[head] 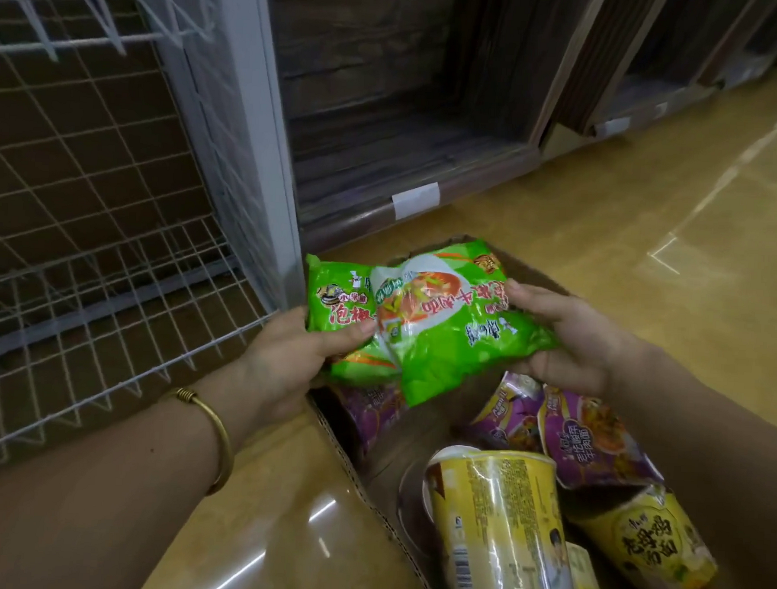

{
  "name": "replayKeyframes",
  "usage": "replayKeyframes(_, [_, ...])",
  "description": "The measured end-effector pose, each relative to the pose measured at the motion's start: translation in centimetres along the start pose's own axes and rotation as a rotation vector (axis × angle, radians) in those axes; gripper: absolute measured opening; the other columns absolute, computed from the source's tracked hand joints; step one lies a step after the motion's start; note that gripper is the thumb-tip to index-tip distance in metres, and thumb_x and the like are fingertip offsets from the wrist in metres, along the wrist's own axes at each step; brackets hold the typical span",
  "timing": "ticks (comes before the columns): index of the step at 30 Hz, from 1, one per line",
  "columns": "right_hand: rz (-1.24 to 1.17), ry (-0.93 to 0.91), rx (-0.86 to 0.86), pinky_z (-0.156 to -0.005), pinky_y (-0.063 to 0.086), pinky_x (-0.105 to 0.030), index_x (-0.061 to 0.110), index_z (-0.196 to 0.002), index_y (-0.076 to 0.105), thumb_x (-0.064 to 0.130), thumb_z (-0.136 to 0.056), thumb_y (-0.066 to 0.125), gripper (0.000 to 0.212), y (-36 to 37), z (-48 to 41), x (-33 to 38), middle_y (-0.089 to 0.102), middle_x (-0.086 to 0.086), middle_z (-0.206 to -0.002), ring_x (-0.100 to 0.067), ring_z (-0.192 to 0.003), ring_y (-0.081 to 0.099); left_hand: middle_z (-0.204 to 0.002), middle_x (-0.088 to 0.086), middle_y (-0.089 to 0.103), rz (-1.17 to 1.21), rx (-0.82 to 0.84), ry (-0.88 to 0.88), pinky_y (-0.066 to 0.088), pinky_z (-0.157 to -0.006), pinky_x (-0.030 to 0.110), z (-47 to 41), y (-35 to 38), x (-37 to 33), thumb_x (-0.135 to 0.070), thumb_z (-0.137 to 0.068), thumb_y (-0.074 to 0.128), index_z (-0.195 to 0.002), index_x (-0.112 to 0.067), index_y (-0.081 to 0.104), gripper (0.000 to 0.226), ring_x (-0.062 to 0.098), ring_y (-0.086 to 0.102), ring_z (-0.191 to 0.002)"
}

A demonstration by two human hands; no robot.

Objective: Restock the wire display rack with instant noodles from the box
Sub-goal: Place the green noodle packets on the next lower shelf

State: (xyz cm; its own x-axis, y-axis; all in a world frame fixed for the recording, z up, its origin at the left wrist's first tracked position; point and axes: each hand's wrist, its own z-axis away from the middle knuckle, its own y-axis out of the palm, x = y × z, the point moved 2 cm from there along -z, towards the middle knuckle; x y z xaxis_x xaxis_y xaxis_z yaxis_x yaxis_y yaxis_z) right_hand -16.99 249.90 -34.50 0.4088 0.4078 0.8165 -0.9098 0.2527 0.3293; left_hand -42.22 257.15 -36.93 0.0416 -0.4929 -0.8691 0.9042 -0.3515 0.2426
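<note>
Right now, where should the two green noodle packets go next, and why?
Probably swing them left onto the white wire rack: the left hand and right hand grip the two green plastic noodle packets above the brown cardboard box, and the rack's lower shelf looks bare.

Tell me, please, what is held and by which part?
Two noodle packets: the left hand grips the back packet by its left edge, the right hand the front packet by its right edge.

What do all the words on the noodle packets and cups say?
"泡椒" on the left green packet.
Upside-down red words on the right green packet: unclear.
"牛肉面" on the purple packet; rest blurred.
Print on the yellow cup: too small.
The shelf label: unreadable.
</note>
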Motion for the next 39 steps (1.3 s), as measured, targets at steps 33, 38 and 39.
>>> replayKeyframes(33, [-0.027, -0.009, 0.032, -0.090, 0.047, -0.070, 0.015, -0.136, 0.048, -0.010, -0.066, 0.065, 0.076, -0.7, -0.4, -2.6, 0.064, -0.018, -0.130, -0.042, -0.114, 0.064, -0.108, 0.016, 0.074, 0.084, 0.061, 0.015, 0.060, -0.068, 0.028, 0.1, -0.6, 0.0, -0.007, -0.072, 0.072, -0.116, -0.005, 0.064, 0.044, 0.026, 0.073, -0.093])
replayKeyframes(38, [-0.001, 0.011, 0.025, -0.075, 0.061, -0.047, -0.003, -0.127, 0.058, 0.005, -0.065, 0.077, 0.065, -1.6, 0.1, -1.0, 0.071, -0.022, -0.114, -0.033, -0.091, 0.073, -0.107, 0.014, 0.074, 0.088, 0.042, 0.008, 0.060, -0.069, 0.029, -0.1, -0.5, 0.0, -0.009, -0.070, 0.073, -0.119, -0.005, 0.063, 0.050, 0.026, 0.073, -0.093])
replayKeyframes(39, [-0.006, 0.022, 0.026, -0.077, 0.061, -0.046, -0.004, -0.126, 0.060, 0.011, -0.060, 0.085, 0.072, -1.7, 0.0, -1.0, 0.070, -0.023, -0.116, -0.033, -0.093, 0.073, -0.107, 0.014, 0.074, 0.097, 0.045, 0.009, 0.060, -0.068, 0.029, -0.1, -0.5, 0.0, -0.009, -0.070, 0.073, -0.118, -0.005, 0.063, 0.049, 0.026, 0.074, -0.091])
